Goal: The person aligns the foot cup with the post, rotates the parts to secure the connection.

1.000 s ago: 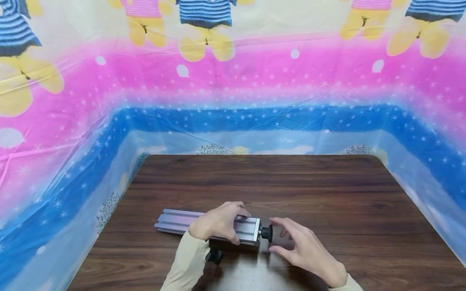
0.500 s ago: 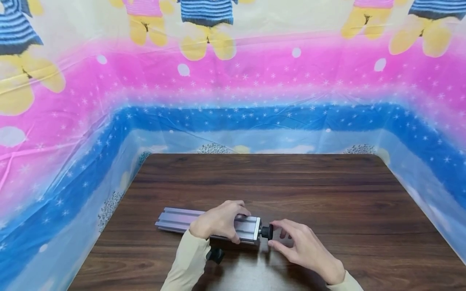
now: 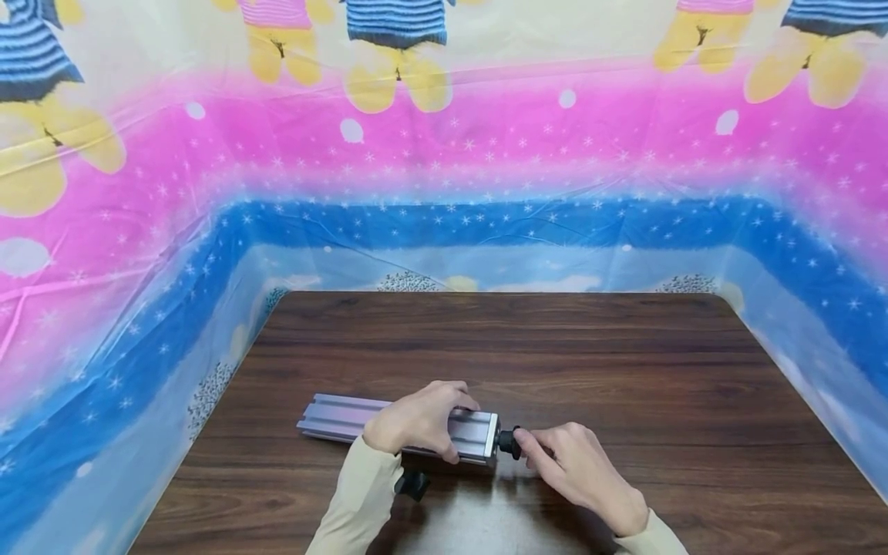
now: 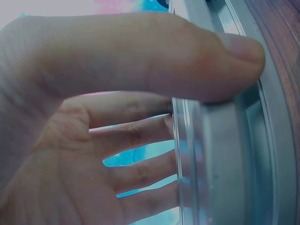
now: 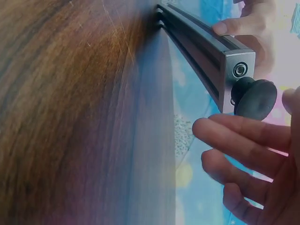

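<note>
1. as the aluminium rail (image 3: 398, 426) lay on the worktop (image 3: 624, 370) near its front edge, the left hand (image 3: 418, 422) curled its grip over it and held it down.
2. the right hand (image 3: 579, 470) pinched the black knob (image 3: 509, 442) at the rail's right end between thumb and fingertips.
3. the step looked like seating or turning that knob; the next move would call for a steady rail.
4. a second black part (image 3: 413, 484) lay half hidden beneath the left sleeve (image 3: 354, 501), so it was hard to make out.
</note>
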Tool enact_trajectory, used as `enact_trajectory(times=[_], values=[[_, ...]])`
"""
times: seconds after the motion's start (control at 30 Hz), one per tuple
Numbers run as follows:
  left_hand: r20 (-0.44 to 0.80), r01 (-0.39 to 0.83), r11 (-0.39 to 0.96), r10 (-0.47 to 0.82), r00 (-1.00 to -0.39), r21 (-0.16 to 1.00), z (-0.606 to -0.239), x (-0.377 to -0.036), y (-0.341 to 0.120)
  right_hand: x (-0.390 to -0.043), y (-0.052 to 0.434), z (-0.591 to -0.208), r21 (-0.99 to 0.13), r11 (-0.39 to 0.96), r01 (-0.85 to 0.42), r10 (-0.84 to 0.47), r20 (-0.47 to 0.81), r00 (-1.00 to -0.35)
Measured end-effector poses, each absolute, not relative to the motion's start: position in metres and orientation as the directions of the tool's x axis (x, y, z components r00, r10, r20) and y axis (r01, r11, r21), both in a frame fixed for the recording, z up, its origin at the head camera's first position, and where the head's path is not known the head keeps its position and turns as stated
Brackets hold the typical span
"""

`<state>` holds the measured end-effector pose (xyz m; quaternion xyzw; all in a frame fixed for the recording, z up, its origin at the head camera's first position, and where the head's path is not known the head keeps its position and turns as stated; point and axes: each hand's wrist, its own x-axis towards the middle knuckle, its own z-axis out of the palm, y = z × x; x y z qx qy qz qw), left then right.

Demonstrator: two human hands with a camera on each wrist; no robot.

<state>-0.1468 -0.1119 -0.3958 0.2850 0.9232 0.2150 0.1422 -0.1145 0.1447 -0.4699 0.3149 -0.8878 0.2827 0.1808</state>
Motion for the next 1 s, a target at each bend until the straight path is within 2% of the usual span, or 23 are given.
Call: enact_trajectory(times=[0.1, 0.2, 0.3, 0.43, 0.53, 0.6, 0.8, 1.0], values=[[-0.138, 0.465, 0.743, 0.588, -0.797, 0.482, -0.395, -0.146, -0.112, -0.112, 0.147, -0.469, -0.408, 0.654, -0.636, -0.435, 0.485, -0.759], [-0.143, 0.459, 0.742, 0.587, -0.797, 0.489, -0.395, -0.146, -0.112, -0.11, 0.151, -0.469, -0.437, 0.617, -0.655, -0.445, 0.493, -0.748], [-0.155, 0.451, 0.747, 0.583, -0.797, 0.489, -0.395, -0.146, -0.112, -0.11, 0.153, -0.471, -0.421, 0.546, -0.724, -0.492, 0.539, -0.684], [-0.159, 0.449, 0.749, 0.582, -0.798, 0.487, -0.396, -0.147, -0.112, -0.111, 0.153, -0.472, -0.335, 0.498, -0.8, -0.525, 0.618, -0.586], [-0.154, 0.453, 0.745, 0.585, -0.796, 0.489, -0.397, -0.147, -0.111, -0.112, 0.152, -0.471, -0.303, 0.494, -0.815, -0.52, 0.648, -0.556], [-0.15, 0.456, 0.742, 0.588, -0.795, 0.492, -0.397, -0.146, -0.111, -0.112, 0.151, -0.47, -0.306, 0.506, -0.806, -0.514, 0.644, -0.567], [-0.137, 0.461, 0.74, 0.587, -0.798, 0.49, -0.396, -0.145, -0.112, -0.113, 0.147, -0.469, -0.364, 0.574, -0.734, -0.49, 0.566, -0.663], [-0.143, 0.46, 0.736, 0.592, -0.793, 0.496, -0.395, -0.144, -0.111, -0.117, 0.142, -0.469, -0.305, 0.626, -0.718, -0.491, 0.56, -0.667]])
